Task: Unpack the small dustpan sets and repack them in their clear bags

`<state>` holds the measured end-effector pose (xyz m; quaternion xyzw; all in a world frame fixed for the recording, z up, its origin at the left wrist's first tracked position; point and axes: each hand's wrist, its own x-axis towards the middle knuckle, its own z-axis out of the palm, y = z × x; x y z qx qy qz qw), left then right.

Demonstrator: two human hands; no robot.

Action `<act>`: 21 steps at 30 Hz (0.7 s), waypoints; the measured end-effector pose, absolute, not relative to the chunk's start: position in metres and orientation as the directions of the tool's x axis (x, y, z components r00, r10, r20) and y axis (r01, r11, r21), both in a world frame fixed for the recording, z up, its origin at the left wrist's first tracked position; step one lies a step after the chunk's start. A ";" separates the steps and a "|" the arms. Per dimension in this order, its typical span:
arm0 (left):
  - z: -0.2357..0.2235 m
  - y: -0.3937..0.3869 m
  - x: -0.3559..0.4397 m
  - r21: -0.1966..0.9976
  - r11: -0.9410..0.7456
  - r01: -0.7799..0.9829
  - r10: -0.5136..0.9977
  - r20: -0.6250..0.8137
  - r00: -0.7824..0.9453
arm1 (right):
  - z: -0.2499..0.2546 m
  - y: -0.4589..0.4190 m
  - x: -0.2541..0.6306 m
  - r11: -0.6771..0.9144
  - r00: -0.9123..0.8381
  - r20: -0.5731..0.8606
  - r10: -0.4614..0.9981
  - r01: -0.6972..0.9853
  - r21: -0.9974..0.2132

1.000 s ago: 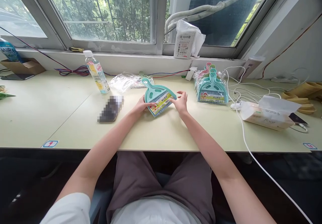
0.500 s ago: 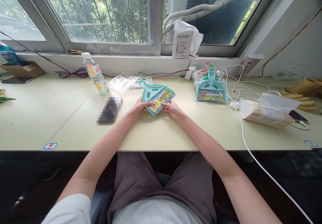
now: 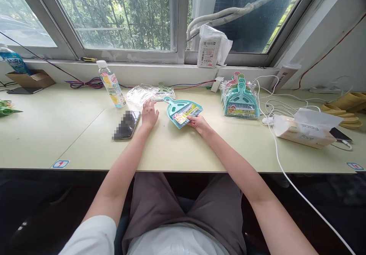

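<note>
My right hand (image 3: 199,125) grips the lower right corner of a teal mini dustpan and brush set (image 3: 183,111) with a yellow printed label, its handle pointing up and left. My left hand (image 3: 150,113) is off the set, palm down with its fingers apart. Its fingertips reach the near edge of some crumpled clear plastic bags (image 3: 141,94); whether they touch is hard to tell. Behind the bags lies a green-handled set (image 3: 162,89) in clear wrapping. To the right stand several wrapped dustpan sets (image 3: 241,100), the front one teal, with pink and green handles behind.
A phone (image 3: 127,125) lies left of my left hand, and a drink bottle (image 3: 111,84) stands behind it. An open tissue pack (image 3: 307,129) and tangled white cables (image 3: 276,106) occupy the right side. A white box (image 3: 208,52) sits on the windowsill.
My left hand has let go of the dustpan set and moved left and up toward the plastic bags. The set stays in my right hand, turned slightly. The view has shifted a little.
</note>
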<state>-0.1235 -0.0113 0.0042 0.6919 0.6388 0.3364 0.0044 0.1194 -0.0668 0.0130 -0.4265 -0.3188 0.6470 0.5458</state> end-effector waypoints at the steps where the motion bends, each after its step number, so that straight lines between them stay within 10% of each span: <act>1: 0.002 -0.010 -0.128 0.363 -0.156 0.919 0.897 0.441 -0.022 | 0.011 -0.066 0.120 -0.197 -0.047 -0.196 0.980 -0.423 -0.884; 7: -0.011 -0.003 -0.138 0.237 -0.098 0.967 0.967 0.251 0.037 | 0.004 -0.063 0.120 -0.170 -0.100 -0.142 0.985 -0.368 -0.914; 21: 0.014 0.016 -0.135 0.428 -0.028 0.903 0.950 0.293 -0.109 | 0.001 -0.061 0.119 -0.142 -0.138 -0.106 0.985 -0.289 -0.947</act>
